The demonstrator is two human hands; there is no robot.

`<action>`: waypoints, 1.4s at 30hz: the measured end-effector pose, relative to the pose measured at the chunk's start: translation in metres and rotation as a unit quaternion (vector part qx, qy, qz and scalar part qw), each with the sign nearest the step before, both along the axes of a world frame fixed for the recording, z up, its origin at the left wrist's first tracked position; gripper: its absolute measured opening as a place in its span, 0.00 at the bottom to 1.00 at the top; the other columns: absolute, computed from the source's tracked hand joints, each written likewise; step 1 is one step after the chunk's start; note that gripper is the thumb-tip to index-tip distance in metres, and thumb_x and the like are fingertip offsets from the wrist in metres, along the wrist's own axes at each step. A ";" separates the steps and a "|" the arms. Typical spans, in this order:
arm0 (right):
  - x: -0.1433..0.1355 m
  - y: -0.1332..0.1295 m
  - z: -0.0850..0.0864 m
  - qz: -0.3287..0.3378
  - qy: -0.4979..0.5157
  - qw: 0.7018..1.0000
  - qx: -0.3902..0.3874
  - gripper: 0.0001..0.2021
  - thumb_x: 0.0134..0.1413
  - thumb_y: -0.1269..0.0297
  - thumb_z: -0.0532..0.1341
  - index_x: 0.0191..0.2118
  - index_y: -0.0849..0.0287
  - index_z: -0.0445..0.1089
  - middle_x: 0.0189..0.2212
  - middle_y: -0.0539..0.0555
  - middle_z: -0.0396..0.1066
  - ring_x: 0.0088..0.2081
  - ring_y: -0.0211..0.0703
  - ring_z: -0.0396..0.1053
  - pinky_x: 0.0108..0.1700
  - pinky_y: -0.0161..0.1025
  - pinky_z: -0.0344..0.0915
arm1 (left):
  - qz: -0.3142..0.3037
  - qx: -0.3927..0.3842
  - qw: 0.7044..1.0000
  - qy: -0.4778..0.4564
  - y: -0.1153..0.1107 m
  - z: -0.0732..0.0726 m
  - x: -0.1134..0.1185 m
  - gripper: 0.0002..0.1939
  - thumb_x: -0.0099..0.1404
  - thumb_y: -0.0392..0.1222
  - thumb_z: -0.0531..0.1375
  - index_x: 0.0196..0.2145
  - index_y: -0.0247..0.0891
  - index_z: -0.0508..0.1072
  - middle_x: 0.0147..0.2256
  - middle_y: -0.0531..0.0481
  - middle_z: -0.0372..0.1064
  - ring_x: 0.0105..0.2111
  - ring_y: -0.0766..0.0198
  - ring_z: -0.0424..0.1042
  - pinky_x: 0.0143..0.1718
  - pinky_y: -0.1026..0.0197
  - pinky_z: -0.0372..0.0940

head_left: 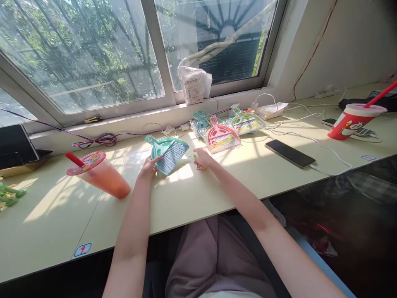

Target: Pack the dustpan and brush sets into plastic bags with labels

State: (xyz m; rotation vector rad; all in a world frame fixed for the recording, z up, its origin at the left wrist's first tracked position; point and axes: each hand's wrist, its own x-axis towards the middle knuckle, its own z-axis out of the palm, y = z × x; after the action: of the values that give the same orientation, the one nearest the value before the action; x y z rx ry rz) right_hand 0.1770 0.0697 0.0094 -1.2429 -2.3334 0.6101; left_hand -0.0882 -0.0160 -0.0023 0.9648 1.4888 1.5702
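Note:
My left hand [149, 166] is closed on the edge of a small green dustpan [156, 145], thumb on top. A matching hand brush [173, 158] with grey bristles lies nested in the pan. To the right of it, my right hand [204, 158] is closed on a small printed paper label [199, 166] close to the table top; most of the label is hidden by the fingers. Beyond that hand lie more dustpan sets in clear plastic wrapping: a pink set [218, 133], a light green set [246, 121] and a teal set [201, 121].
On the left stands a cup of orange drink [107, 178] with a red straw. A phone [290, 153] on a white cable lies to the right, and a red cup [352, 124] stands farther right. A tissue pack [194, 87] sits on the windowsill. Bundled wires [99, 140] lie at the back.

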 end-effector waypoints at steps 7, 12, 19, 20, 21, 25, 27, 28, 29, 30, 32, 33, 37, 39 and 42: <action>-0.002 0.002 0.008 0.076 -0.012 0.994 -0.074 0.27 0.33 0.77 0.75 0.46 0.62 0.77 0.41 0.56 0.78 0.43 0.49 0.76 0.43 0.34 0.70 | -0.017 0.050 0.997 -0.050 0.002 0.003 0.012 0.27 0.45 0.40 0.74 0.43 0.37 0.73 0.43 0.43 0.77 0.44 0.52 0.76 0.42 0.54 0.72; 0.002 0.002 0.010 0.111 0.050 0.981 -0.152 0.08 0.36 0.76 0.72 0.27 0.60 0.77 0.25 0.50 0.76 0.34 0.48 0.76 0.36 0.35 0.68 | -0.040 0.051 0.997 -0.044 -0.001 0.006 0.018 0.31 0.46 0.42 0.75 0.48 0.37 0.73 0.44 0.42 0.77 0.45 0.50 0.76 0.44 0.53 0.72; -0.002 -0.001 0.021 0.078 0.369 0.889 -0.261 0.16 0.42 0.64 0.73 0.39 0.62 0.76 0.38 0.57 0.80 0.37 0.44 0.76 0.40 0.38 0.70 | -0.001 0.084 0.995 -0.050 0.006 0.003 0.040 0.35 0.49 0.38 0.73 0.53 0.41 0.67 0.46 0.45 0.75 0.45 0.55 0.76 0.45 0.55 0.71; -0.004 -0.002 0.019 0.058 0.377 0.888 -0.256 0.17 0.42 0.63 0.73 0.40 0.61 0.75 0.38 0.57 0.80 0.36 0.44 0.76 0.38 0.38 0.70 | -0.007 0.086 0.995 -0.060 0.008 0.003 0.048 0.35 0.49 0.38 0.73 0.53 0.41 0.66 0.46 0.45 0.75 0.45 0.56 0.76 0.45 0.55 0.71; -0.007 -0.002 0.017 0.037 0.380 0.891 -0.247 0.17 0.42 0.63 0.73 0.39 0.61 0.75 0.38 0.56 0.79 0.34 0.43 0.76 0.35 0.37 0.70 | -0.011 0.084 0.994 -0.069 0.010 0.002 0.056 0.35 0.49 0.37 0.73 0.52 0.41 0.65 0.46 0.45 0.74 0.45 0.56 0.76 0.45 0.55 0.71; -0.015 -0.005 0.008 -0.031 0.383 0.907 -0.170 0.12 0.46 0.63 0.71 0.37 0.60 0.73 0.37 0.54 0.79 0.32 0.44 0.75 0.29 0.35 0.69 | -0.002 0.075 0.992 -0.102 0.017 0.003 0.087 0.34 0.49 0.37 0.74 0.49 0.41 0.61 0.45 0.46 0.73 0.45 0.58 0.76 0.46 0.56 0.72; -0.015 -0.006 0.006 -0.059 0.373 0.920 -0.105 0.09 0.49 0.64 0.70 0.36 0.59 0.73 0.37 0.54 0.79 0.36 0.45 0.76 0.33 0.36 0.71 | -0.003 0.081 0.990 -0.114 0.018 0.004 0.098 0.35 0.48 0.37 0.75 0.48 0.42 0.60 0.46 0.45 0.73 0.46 0.57 0.76 0.47 0.55 0.72; -0.015 -0.006 0.005 -0.076 0.359 0.928 -0.072 0.08 0.50 0.65 0.69 0.36 0.59 0.73 0.37 0.54 0.79 0.38 0.45 0.76 0.36 0.37 0.71 | -0.004 0.085 0.990 -0.114 0.018 0.004 0.102 0.36 0.47 0.38 0.75 0.47 0.42 0.59 0.46 0.45 0.72 0.46 0.57 0.76 0.47 0.54 0.72; -0.015 -0.007 0.005 -0.091 0.339 0.935 -0.044 0.08 0.50 0.65 0.69 0.36 0.58 0.73 0.37 0.54 0.79 0.39 0.46 0.75 0.39 0.38 0.71 | -0.008 0.088 0.990 -0.107 0.018 0.004 0.105 0.37 0.46 0.38 0.76 0.48 0.42 0.59 0.47 0.44 0.72 0.47 0.56 0.76 0.47 0.53 0.72; -0.014 -0.007 0.005 -0.102 0.317 0.943 -0.023 0.08 0.51 0.65 0.69 0.36 0.58 0.73 0.37 0.54 0.79 0.39 0.46 0.75 0.41 0.39 0.70 | -0.015 0.091 0.991 -0.095 0.017 0.004 0.106 0.39 0.44 0.37 0.76 0.48 0.42 0.59 0.47 0.44 0.72 0.47 0.55 0.76 0.48 0.53 0.72; -0.014 -0.007 0.005 -0.117 0.275 0.954 -0.001 0.09 0.52 0.64 0.69 0.38 0.57 0.73 0.36 0.54 0.78 0.38 0.47 0.75 0.42 0.41 0.70 | -0.034 0.102 0.992 -0.065 0.017 0.002 0.107 0.43 0.40 0.36 0.77 0.49 0.42 0.59 0.47 0.45 0.72 0.48 0.53 0.76 0.48 0.51 0.73; -0.014 -0.007 0.004 -0.120 0.258 0.959 0.007 0.09 0.52 0.63 0.69 0.39 0.57 0.73 0.37 0.55 0.78 0.38 0.48 0.74 0.42 0.42 0.70 | -0.041 0.109 0.992 -0.051 0.017 0.001 0.107 0.44 0.39 0.35 0.77 0.50 0.42 0.60 0.46 0.45 0.72 0.47 0.53 0.76 0.48 0.50 0.73; -0.014 -0.009 0.003 -0.148 0.240 0.958 0.046 0.21 0.51 0.61 0.70 0.50 0.57 0.69 0.44 0.57 0.74 0.43 0.51 0.73 0.44 0.45 0.70 | -0.031 0.124 0.991 -0.035 0.019 -0.002 0.103 0.45 0.35 0.34 0.77 0.50 0.42 0.62 0.45 0.48 0.72 0.46 0.53 0.76 0.51 0.47 0.72; -0.014 -0.009 0.002 -0.151 0.278 0.947 0.060 0.27 0.51 0.60 0.70 0.57 0.55 0.64 0.49 0.58 0.71 0.45 0.50 0.72 0.45 0.45 0.70 | -0.021 0.124 0.991 -0.045 0.019 -0.002 0.102 0.46 0.36 0.35 0.77 0.51 0.43 0.62 0.46 0.47 0.72 0.48 0.52 0.75 0.53 0.45 0.71; -0.014 -0.005 0.000 -0.115 0.385 0.914 0.050 0.31 0.54 0.59 0.67 0.62 0.54 0.59 0.55 0.60 0.67 0.49 0.49 0.71 0.50 0.46 0.70 | -0.032 0.145 0.987 -0.068 0.017 0.002 0.100 0.47 0.39 0.37 0.76 0.55 0.45 0.61 0.50 0.45 0.71 0.51 0.50 0.74 0.54 0.45 0.69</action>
State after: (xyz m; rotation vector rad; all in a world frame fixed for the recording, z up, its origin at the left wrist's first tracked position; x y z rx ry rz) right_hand 0.1630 0.0643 0.0097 -0.9659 -1.5185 0.7213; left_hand 0.0116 0.0014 0.0000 1.0326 1.1450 1.8010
